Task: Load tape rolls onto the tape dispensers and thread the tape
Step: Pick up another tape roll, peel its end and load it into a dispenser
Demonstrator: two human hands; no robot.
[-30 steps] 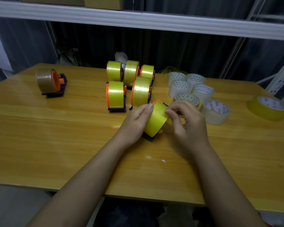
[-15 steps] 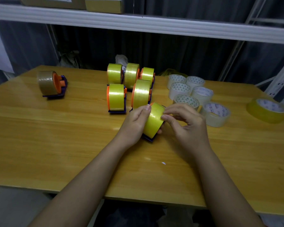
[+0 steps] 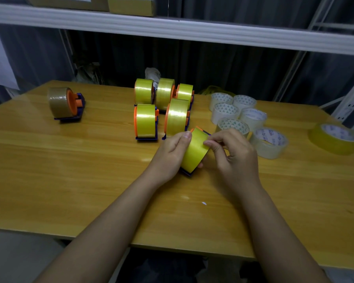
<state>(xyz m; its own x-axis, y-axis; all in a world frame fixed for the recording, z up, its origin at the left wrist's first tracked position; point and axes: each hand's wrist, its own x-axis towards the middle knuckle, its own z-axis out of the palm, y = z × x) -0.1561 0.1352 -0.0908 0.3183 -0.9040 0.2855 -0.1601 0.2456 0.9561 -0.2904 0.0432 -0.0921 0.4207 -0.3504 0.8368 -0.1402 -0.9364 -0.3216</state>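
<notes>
Frame centre: left hand [image 3: 171,153] grips yellow tape roll [image 3: 194,151] on dispenser [image 3: 187,172]; right hand [image 3: 234,155] fingers [image 3: 209,143] pinch roll's edge, above table [image 3: 70,170].

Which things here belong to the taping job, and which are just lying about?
Job: held dispenser, left hand, right hand, loaded dispensers, brown dispenser, spare rolls, yellow roll.
Lying about: shelf boxes, white scrap.

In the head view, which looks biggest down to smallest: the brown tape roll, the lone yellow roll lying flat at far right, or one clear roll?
1. Lone yellow roll, widest.
2. Brown tape roll.
3. Clear roll, smallest.
The brown roll stands on edge on its dispenser and farther off, so ranks 1 and 2 are unsure.
</notes>
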